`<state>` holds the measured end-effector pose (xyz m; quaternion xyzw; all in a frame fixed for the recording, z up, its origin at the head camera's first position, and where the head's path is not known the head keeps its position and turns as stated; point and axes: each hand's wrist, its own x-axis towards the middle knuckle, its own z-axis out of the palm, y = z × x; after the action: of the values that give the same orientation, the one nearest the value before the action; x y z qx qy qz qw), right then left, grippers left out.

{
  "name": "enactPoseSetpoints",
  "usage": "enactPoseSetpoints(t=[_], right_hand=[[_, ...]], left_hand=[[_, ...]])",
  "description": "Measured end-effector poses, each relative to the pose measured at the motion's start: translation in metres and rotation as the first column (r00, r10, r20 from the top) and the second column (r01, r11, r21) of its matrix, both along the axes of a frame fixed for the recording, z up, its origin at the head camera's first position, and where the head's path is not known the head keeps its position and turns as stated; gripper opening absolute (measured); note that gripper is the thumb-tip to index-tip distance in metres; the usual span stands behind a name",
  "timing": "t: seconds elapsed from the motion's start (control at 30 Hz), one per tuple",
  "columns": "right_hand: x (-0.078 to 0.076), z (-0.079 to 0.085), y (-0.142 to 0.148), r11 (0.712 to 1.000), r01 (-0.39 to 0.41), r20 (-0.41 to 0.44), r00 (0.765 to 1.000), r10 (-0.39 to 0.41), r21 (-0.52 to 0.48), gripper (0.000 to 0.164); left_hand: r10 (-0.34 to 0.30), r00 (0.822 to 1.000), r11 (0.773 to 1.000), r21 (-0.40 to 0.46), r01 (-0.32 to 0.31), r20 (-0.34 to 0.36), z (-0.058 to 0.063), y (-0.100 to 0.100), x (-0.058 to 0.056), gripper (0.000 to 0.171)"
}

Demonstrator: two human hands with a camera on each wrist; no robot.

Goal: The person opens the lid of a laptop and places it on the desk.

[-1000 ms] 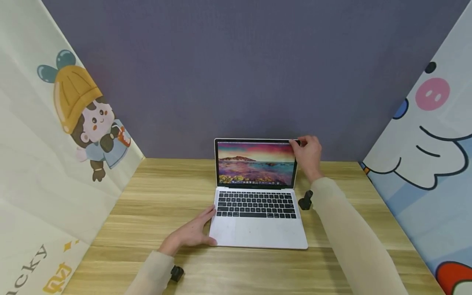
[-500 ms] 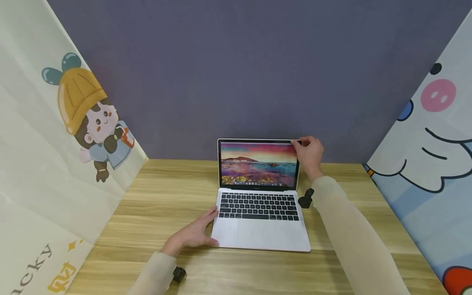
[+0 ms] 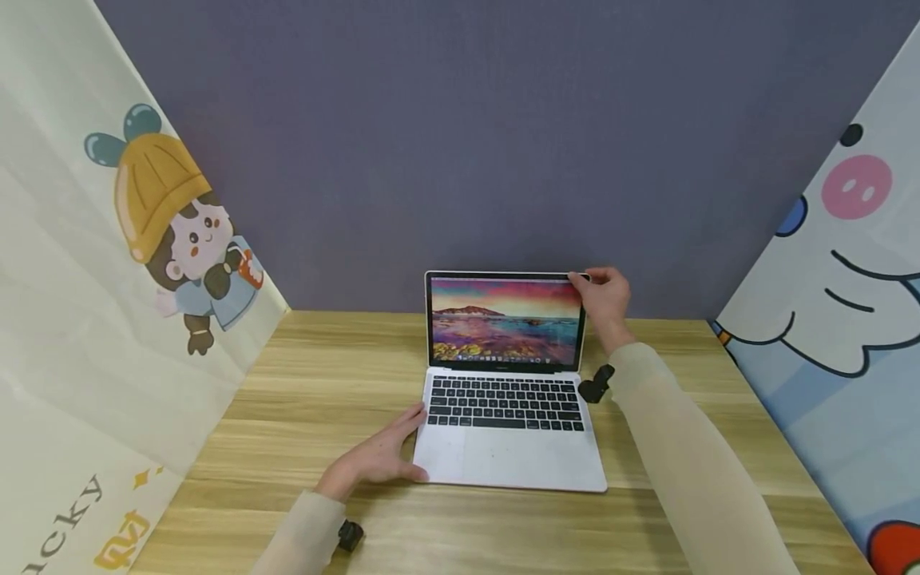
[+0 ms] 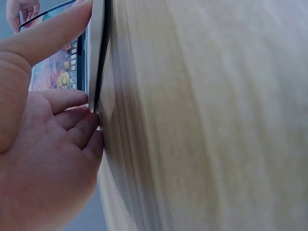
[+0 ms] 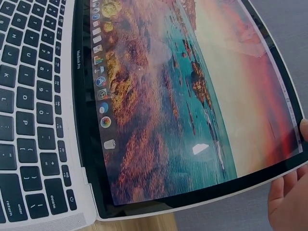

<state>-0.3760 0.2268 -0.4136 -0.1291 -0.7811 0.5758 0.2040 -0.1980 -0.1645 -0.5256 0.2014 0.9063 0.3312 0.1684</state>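
Observation:
An open silver laptop, marked MacBook Pro, lies on the wooden table with its lid raised and a colourful seascape on its screen. At the base's front left corner is my left hand. Its thumb touches the front corner and its fingertips rest against the left edge, fingers spread rather than curled. My right hand pinches the lid's top right corner, thumb on the screen side and fingers behind. Only part of this hand shows at the right wrist view's edge.
Behind the lid rises a dark grey-blue panel. White printed cloths with cartoon figures hang at the left and right. Bare wooden tabletop surrounds the laptop. Small black devices sit at both wrists.
The whole head view has shifted slightly, so the scene sits a little further right. Both hands keep their places on the laptop, and the lid's angle looks unchanged.

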Motion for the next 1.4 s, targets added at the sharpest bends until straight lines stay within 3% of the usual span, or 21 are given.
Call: enactPoseSetpoints(t=[0.53,0.77,1.07,1.23,1.4], right_hand=[[-0.003,-0.002,0.0,0.996,0.006,0.017,1.0,-0.004,-0.089,0.045],[0.004,0.001,0.006,0.995,-0.032,0.012,0.999,0.033,-0.091,0.044],[0.011,0.003,0.019,0.997,-0.074,-0.01,0.997,0.074,0.017,0.039],[0.018,0.002,0.024,0.989,-0.117,-0.001,0.993,0.117,0.093,0.043],[0.027,-0.003,0.028,0.98,-0.142,-0.013,0.989,0.145,0.138,0.038]], left_hand=[[0.017,1.0,1.0,-0.01,-0.017,0.022,-0.001,0.002,-0.001,0.111],[0.012,1.0,1.0,0.0,-0.012,0.018,-0.001,0.004,-0.002,0.111],[-0.003,1.0,1.0,-0.018,0.003,0.003,0.003,0.006,-0.005,0.11],[-0.001,1.0,1.0,-0.014,0.001,0.0,0.005,0.003,-0.006,0.11],[0.009,1.0,1.0,-0.03,-0.009,-0.013,0.006,0.001,-0.007,0.109]])
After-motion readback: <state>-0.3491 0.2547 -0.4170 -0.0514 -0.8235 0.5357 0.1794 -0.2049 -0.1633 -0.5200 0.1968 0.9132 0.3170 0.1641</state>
